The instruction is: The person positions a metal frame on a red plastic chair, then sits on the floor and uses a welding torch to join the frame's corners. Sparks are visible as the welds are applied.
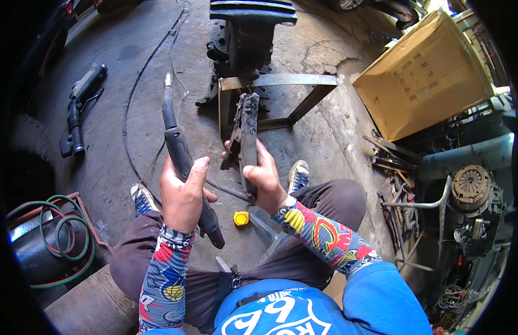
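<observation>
My left hand (pixel 182 196) is wrapped round the black handle of a welding torch (pixel 178 149). The torch's bent neck and brass-coloured tip point away from me, and its rear end hangs below my wrist. In my right hand (pixel 265 180) is a dark, rough-edged metal bracket (pixel 249 131), held upright between thumb and fingers. The torch and the bracket are side by side, apart from each other. Just beyond the bracket stands a low steel frame (pixel 303 80), with a dark bench vise (pixel 250 39) behind it.
A small yellow object (pixel 241 218) lies between my legs. A black handheld tool (pixel 83 103) rests on the floor at left, above coiled red and green hoses (pixel 60 237). Cables trail beyond the torch. At right are a cardboard box (pixel 432 84), scrap metal and a round clutch plate (pixel 470 187).
</observation>
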